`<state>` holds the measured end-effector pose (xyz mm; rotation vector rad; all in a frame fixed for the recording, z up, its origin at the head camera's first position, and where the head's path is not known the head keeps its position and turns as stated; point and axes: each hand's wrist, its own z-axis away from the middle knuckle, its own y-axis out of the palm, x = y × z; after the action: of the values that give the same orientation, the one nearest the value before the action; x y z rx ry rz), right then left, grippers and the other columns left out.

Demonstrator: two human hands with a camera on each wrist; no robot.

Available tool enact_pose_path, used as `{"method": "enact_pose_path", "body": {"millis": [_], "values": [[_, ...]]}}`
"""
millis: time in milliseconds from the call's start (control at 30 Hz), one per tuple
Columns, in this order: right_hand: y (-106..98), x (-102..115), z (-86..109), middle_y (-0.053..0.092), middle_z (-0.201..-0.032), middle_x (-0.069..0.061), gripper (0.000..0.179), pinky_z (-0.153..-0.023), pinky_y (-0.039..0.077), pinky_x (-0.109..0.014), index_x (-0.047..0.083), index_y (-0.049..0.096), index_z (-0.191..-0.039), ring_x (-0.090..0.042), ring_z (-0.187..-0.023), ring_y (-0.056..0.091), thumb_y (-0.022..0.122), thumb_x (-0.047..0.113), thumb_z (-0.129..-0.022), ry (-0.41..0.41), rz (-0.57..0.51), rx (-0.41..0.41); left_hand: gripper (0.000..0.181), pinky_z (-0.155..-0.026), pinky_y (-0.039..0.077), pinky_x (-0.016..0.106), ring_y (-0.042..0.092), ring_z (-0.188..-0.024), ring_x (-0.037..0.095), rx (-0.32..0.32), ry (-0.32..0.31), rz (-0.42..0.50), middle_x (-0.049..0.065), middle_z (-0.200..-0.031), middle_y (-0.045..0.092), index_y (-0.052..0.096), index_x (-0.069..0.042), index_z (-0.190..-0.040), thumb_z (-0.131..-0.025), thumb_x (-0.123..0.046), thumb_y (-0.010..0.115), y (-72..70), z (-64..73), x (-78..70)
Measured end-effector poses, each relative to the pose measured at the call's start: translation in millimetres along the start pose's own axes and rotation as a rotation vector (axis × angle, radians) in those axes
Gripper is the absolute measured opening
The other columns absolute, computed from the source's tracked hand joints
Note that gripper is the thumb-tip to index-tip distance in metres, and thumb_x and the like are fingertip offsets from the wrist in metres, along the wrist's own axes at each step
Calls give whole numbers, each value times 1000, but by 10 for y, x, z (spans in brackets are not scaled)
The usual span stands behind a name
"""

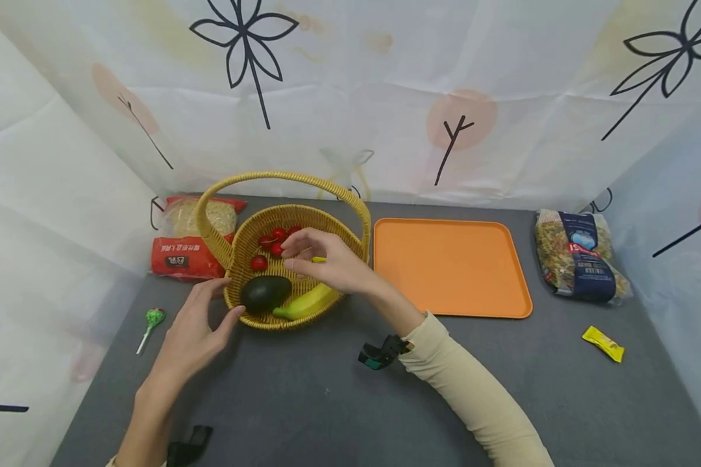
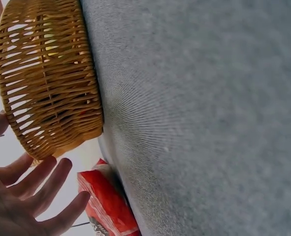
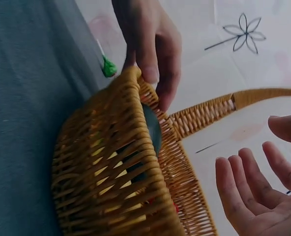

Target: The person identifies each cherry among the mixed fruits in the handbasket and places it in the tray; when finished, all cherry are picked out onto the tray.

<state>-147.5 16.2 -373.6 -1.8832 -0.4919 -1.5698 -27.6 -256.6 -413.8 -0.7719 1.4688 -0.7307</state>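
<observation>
In the head view, a yellow wicker basket [image 1: 292, 325] with a tall handle holds a dark green avocado [image 1: 265, 294], a banana [image 1: 308, 303] and several red cherries [image 1: 259, 263]. My left hand [image 1: 194, 327] is at the basket's left front, thumb by the rim and fingers spread along the outer side; the left wrist view shows these fingers [image 2: 54, 182] apart. Over the basket hovers my right hand [image 1: 330, 261], its fingers loosely bent. Nothing shows between its fingers in the right wrist view. A small yellow piece beside that hand is mostly hidden.
Right of the basket lies an orange tray [image 1: 452, 269]. A red food packet [image 1: 187, 256] stands behind left, with a green lollipop [image 1: 154, 317] nearer. At right are a pasta bag [image 1: 581, 256] and a yellow wrapped candy [image 1: 603, 344]. Patterned cloth walls bound the grey table.
</observation>
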Motion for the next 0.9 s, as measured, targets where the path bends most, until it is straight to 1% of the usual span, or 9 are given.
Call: {"method": "enact_pose_path", "body": {"millis": [100, 200, 333, 467, 567, 700, 800, 900], "values": [[47, -48, -186, 70, -132, -17, 33, -101, 64, -48, 4, 64, -135, -25, -115, 72, 70, 17, -106, 64, -39, 5, 65, -107, 47, 77, 58, -135, 47, 0, 0, 29, 25, -153, 52, 45, -4, -156, -103, -27, 75, 4, 2, 4], [87, -89, -339, 68, -134, -19, 35, -105, 61, -55, 4, 63, -137, -35, -121, 71, 69, 19, -107, 128, -61, 22, 65, -108, 46, 77, 58, -135, 48, -5, 1, 46, 26, -153, 52, 45, -3, -156, -102, -25, 75, 7, 4, 7], [122, -133, -510, 66, -136, -21, 40, -105, 61, -57, 2, 60, -143, -47, -128, 67, 67, 20, -108, 204, -65, 38, 66, -108, 45, 79, 58, -136, 49, -8, -5, 52, 26, -154, 52, 46, -3, -156, -102, -26, 75, 12, 0, 6], [159, -183, -645, 64, -136, -22, 45, -106, 60, -57, -1, 57, -147, -47, -128, 67, 66, 21, -109, 261, -58, 35, 65, -107, 45, 79, 59, -135, 50, -15, -5, 53, 26, -154, 53, 46, -3, -156, -102, -26, 75, 25, -5, 7], [190, -208, -718, 61, -142, -24, 46, -107, 60, -57, -1, 56, -149, -46, -128, 67, 65, 20, -109, 289, -55, 26, 65, -106, 45, 79, 59, -134, 50, -17, -6, 58, 27, -154, 54, 46, -2, -156, -103, -26, 75, 35, -8, 16], [218, -237, -797, 58, -147, -25, 46, -107, 60, -54, -1, 55, -151, -44, -126, 69, 63, 20, -110, 320, -43, 1, 65, -106, 45, 79, 59, -135, 51, -15, -12, 65, 27, -156, 54, 45, -3, -156, -104, -27, 74, 42, -13, 25], [230, -263, -852, 61, -146, -26, 46, -107, 61, -52, -2, 56, -151, -44, -124, 70, 63, 19, -110, 335, -25, -10, 65, -107, 44, 80, 59, -136, 51, -10, -23, 70, 27, -157, 53, 45, -3, -157, -104, -28, 73, 40, -15, 26], [234, -287, -891, 64, -144, -26, 45, -107, 61, -52, -3, 57, -150, -44, -123, 72, 62, 18, -111, 356, 3, 0, 65, -108, 43, 80, 58, -137, 51, -3, -35, 75, 27, -158, 52, 44, -4, -157, -104, -29, 73, 33, -15, 21]]}}
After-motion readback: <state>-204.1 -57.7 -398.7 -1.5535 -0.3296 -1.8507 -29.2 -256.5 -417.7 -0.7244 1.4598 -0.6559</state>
